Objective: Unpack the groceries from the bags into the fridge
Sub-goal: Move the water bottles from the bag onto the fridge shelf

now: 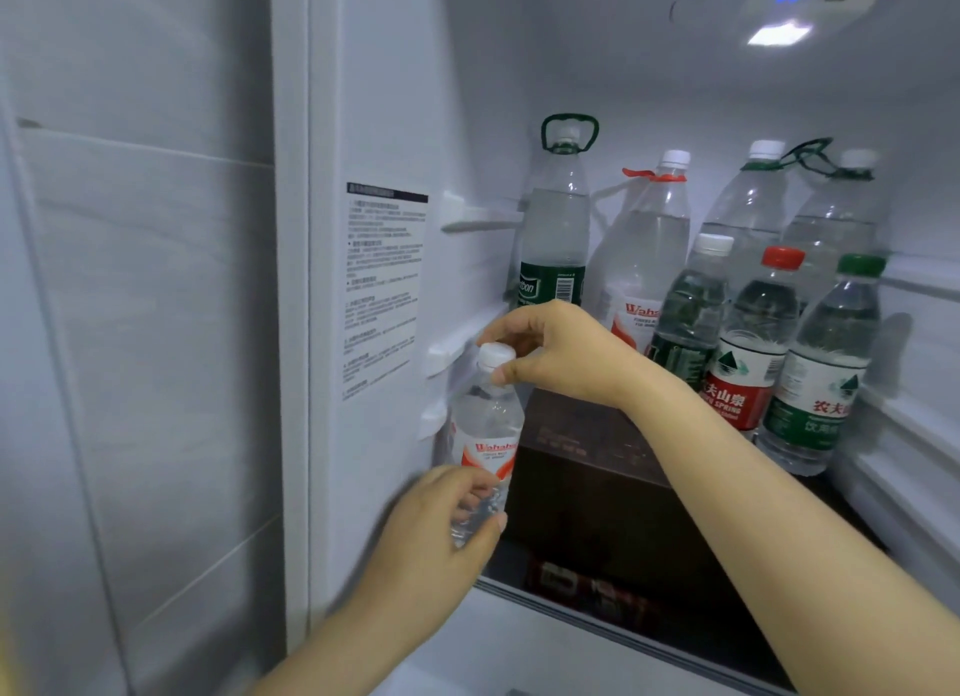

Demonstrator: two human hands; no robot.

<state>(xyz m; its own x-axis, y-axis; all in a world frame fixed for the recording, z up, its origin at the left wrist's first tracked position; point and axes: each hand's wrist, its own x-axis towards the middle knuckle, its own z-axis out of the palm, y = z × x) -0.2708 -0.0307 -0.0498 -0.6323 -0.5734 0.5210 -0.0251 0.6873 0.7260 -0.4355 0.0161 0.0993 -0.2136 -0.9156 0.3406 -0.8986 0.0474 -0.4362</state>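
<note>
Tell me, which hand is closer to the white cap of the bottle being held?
Right. The right hand pinches the small bottle at its neck, fingers arched over the white cap. The left hand grips the bottle's lower end, well below the cap.

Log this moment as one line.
step: holding small water bottle inside fridge | left hand: grips base | right hand: pinches cap | other bottles: upright behind

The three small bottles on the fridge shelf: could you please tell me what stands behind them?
Taller water bottles: a red-ringed one and two green-ringed ones. Their lower parts are covered.
</note>
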